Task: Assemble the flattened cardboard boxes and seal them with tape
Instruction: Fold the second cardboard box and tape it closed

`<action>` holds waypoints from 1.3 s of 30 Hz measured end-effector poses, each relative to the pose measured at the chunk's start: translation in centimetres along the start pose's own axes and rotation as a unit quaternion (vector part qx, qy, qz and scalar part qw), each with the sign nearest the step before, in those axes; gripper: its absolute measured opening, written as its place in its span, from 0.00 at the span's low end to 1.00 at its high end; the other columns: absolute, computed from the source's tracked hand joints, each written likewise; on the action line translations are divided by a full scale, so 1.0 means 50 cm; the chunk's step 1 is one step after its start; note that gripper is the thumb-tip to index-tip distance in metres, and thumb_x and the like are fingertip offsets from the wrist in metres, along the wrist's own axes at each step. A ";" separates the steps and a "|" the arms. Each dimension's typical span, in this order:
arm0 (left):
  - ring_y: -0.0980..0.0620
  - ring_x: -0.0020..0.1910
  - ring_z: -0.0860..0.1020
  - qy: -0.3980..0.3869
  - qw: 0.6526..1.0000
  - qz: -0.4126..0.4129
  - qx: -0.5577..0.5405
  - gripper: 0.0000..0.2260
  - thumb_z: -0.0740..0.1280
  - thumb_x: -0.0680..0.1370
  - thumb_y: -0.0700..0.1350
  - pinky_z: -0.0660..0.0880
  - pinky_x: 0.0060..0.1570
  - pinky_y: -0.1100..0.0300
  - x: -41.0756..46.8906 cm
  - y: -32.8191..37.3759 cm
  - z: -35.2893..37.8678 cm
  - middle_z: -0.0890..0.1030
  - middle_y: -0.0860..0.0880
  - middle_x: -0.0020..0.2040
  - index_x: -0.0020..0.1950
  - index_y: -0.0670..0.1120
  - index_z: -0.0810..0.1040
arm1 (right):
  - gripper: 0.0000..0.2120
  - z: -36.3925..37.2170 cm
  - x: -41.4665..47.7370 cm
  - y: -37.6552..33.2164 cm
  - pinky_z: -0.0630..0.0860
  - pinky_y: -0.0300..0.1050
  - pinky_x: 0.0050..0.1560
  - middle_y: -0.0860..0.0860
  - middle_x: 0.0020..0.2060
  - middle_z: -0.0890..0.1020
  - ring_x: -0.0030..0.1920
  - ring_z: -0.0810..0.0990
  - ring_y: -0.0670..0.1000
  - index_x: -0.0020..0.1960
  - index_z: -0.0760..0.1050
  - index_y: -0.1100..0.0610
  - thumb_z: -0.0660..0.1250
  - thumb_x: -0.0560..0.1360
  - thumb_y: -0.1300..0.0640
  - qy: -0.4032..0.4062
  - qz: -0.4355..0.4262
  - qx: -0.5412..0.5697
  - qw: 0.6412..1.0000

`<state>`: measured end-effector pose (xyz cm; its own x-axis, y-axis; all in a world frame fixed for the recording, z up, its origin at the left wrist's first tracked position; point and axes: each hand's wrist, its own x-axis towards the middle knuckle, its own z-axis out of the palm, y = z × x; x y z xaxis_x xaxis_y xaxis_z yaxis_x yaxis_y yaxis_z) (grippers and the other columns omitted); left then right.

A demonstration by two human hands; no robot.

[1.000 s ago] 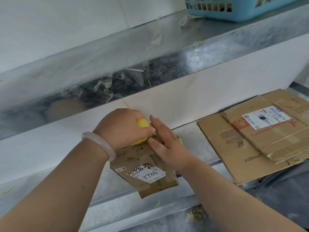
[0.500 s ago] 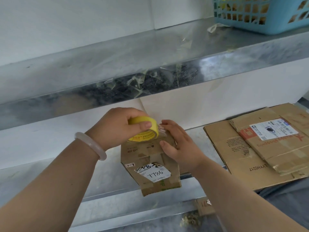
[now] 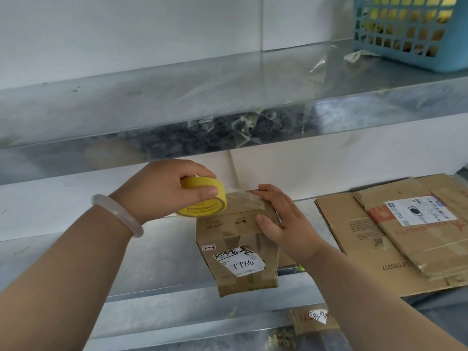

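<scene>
A small cardboard box (image 3: 238, 239) with a white label reading 7786 stands on the metal shelf (image 3: 157, 259), overhanging its front edge. My left hand (image 3: 167, 188) grips a yellow tape roll (image 3: 202, 198) at the box's top left corner. A strip of clear tape (image 3: 243, 200) runs from the roll across the box top. My right hand (image 3: 281, 219) clasps the box's right top corner, its fingers lying on the tape and its thumb against the front face. A white bangle (image 3: 119, 214) sits on my left wrist.
Flattened cardboard boxes (image 3: 395, 239) lie stacked on the shelf to the right. A blue plastic basket (image 3: 410, 31) stands on the upper shelf (image 3: 177, 92) at the top right, with tape scraps stuck along that shelf's edge. Another small box (image 3: 314, 320) lies below.
My left hand has drawn the yellow roll up and leftward, laying clear tape over the box top. My right hand shifted from the box's front to its right top corner.
</scene>
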<state>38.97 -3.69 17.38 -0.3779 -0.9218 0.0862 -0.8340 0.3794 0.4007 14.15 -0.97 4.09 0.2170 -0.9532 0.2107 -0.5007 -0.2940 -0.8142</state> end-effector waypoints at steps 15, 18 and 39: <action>0.58 0.58 0.74 -0.049 0.994 -0.062 0.073 0.24 0.63 0.66 0.72 0.69 0.56 0.58 -0.022 -0.074 0.029 0.78 0.59 0.62 0.59 0.66 0.77 | 0.26 0.002 -0.003 0.009 0.65 0.52 0.72 0.31 0.71 0.60 0.72 0.60 0.39 0.74 0.59 0.33 0.58 0.77 0.42 -0.029 0.017 0.026 0.999; 0.54 0.62 0.73 -0.065 0.990 -0.074 0.099 0.23 0.65 0.69 0.70 0.70 0.57 0.56 -0.019 -0.088 0.048 0.77 0.58 0.64 0.61 0.66 0.76 | 0.26 0.002 -0.006 0.005 0.65 0.51 0.72 0.32 0.72 0.60 0.73 0.60 0.40 0.74 0.60 0.32 0.57 0.77 0.43 -0.024 0.013 0.022 0.999; 0.52 0.62 0.74 -0.067 0.991 -0.104 -0.049 0.33 0.59 0.65 0.73 0.69 0.56 0.59 -0.029 -0.152 0.126 0.75 0.54 0.67 0.70 0.67 0.66 | 0.24 -0.018 0.002 -0.071 0.37 0.47 0.77 0.41 0.77 0.59 0.79 0.46 0.46 0.75 0.63 0.43 0.42 0.83 0.43 -0.057 -0.052 -0.378 0.923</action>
<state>43.33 -4.74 8.44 -0.2570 -0.9582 -0.1260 -0.8591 0.1668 0.4839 15.21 -0.11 7.50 0.3619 -0.9158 0.1741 -0.9043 -0.3903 -0.1732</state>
